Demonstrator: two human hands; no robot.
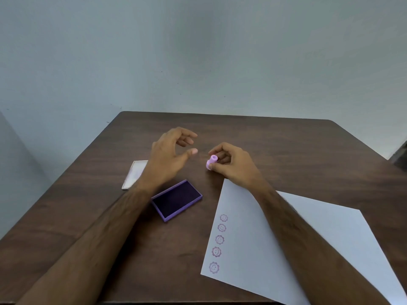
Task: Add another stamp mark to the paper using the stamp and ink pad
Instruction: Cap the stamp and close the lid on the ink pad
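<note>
A small pink stamp (211,161) is pinched between the thumb and fingers of my right hand (233,164), low over the table behind the paper's far corner. My left hand (169,155) hovers beside it with fingers spread and nothing in it. The open purple ink pad (176,199) lies on the table just in front of my left hand. A white sheet of paper (253,249) lies at the right, under my right forearm. A column of several purple smiley stamp marks (219,239) runs along its left edge.
The ink pad's white lid (133,176) lies to the left, partly hidden by my left wrist. The dark wooden table (286,146) stands against a pale wall (198,51). A dark object (400,155) shows at the right edge.
</note>
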